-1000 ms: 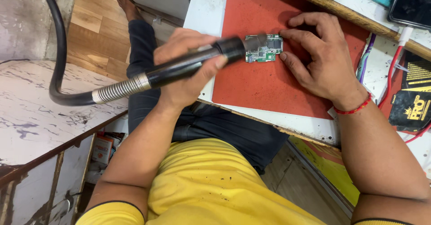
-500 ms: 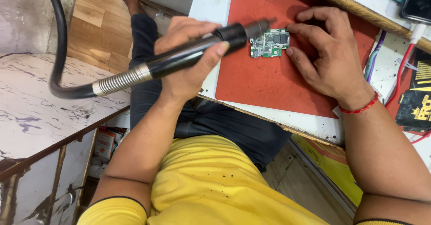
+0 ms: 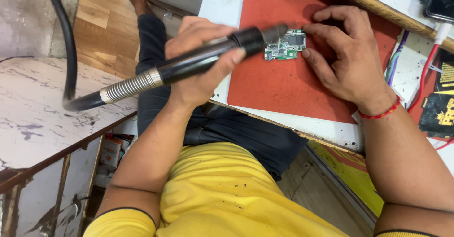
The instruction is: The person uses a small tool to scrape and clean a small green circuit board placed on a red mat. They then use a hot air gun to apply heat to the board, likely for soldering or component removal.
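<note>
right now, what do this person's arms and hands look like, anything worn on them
Both arms are bare from the upper arm down, with short yellow sleeves edged in a dark band. The left hand wears nothing: no glove, ring or watch shows. The right hand is also ungloved, and a thin red thread bracelet circles its wrist.

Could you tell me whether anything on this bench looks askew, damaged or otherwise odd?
Nothing looks damaged or spilled. The small green circuit board lies flat on the red rubber mat, steadied by the right hand. The left hand holds the black hose-fed handpiece, its nozzle over the board's left edge.
</note>
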